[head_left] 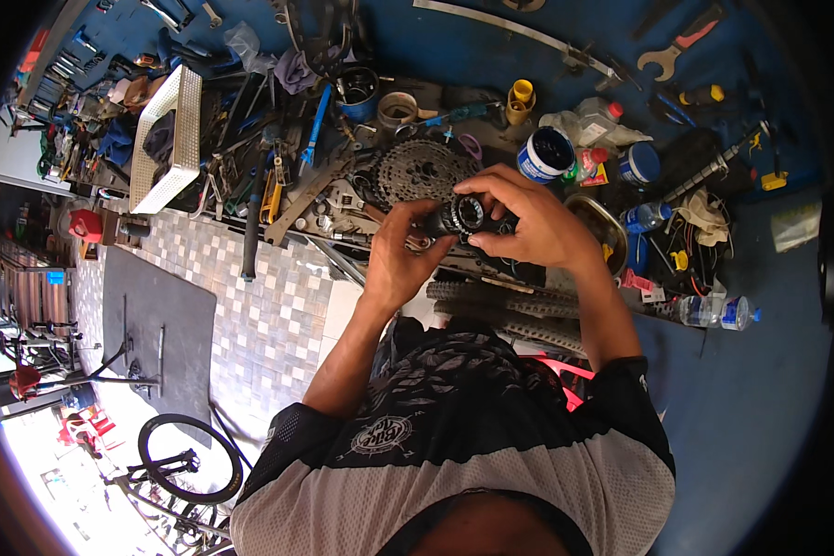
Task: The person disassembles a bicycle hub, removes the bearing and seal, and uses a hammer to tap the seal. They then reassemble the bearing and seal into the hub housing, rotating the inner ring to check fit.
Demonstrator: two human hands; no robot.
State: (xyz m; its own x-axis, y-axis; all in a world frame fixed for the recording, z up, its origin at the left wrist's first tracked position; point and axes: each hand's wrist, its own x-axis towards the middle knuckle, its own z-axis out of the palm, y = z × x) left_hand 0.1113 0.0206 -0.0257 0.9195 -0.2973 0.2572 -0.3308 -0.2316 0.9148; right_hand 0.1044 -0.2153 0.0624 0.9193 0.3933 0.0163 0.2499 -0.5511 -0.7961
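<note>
Two bare hands hold one black hub part (463, 216) up between them, so nobody has to hunt for it. From where I stand, the left hand (403, 252) grips its left side with thumb and fingers curled in, while the right hand (533, 221) pinches the other side, thumb below, forefinger above. A cassette (422, 170) lies just beyond, apart from the part as far as I can judge; a big wrench (298, 206) rests off to the left, and a white tub (536, 169) stands to the right.

As for progress, the part is loose in the hands and the cassette isn't fitted to it; I can't tell what remains. Its toothed, open end faces up toward the wearer's eyes, turned a little rightward. The long axis seems to run back from that mouth, down and left.
</note>
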